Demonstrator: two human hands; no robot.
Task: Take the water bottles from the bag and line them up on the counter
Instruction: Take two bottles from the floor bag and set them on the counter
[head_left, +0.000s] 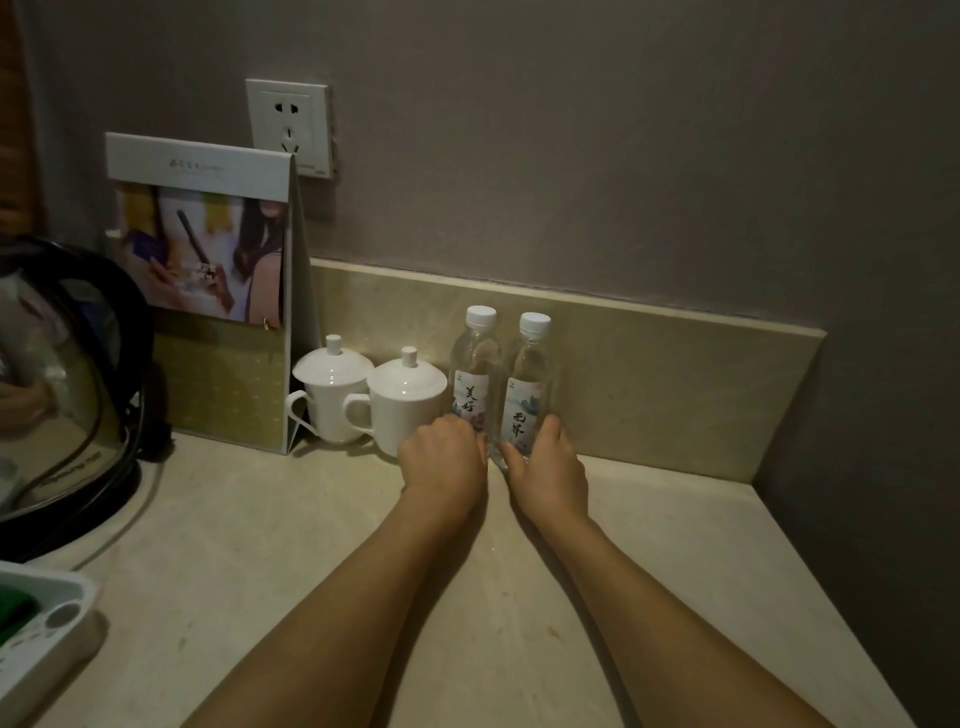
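Bottles (496, 384) upright on counter (311, 545) | hands grip bases (left (444, 457), right (548, 465))

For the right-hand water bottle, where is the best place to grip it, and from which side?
Grip the right bottle round its labelled middle, coming from the front right. It stands upright with the left bottle close against its left and the backsplash behind, so only that side looks open.

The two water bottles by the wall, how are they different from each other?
The left bottle stands next to the lidded cup; the right bottle stands on the open side. Their labels show different black characters. The left hand covers the left bottle's base, while the right hand wraps its fingers round the right bottle's base. Both are clear, upright, white-capped and side by side.
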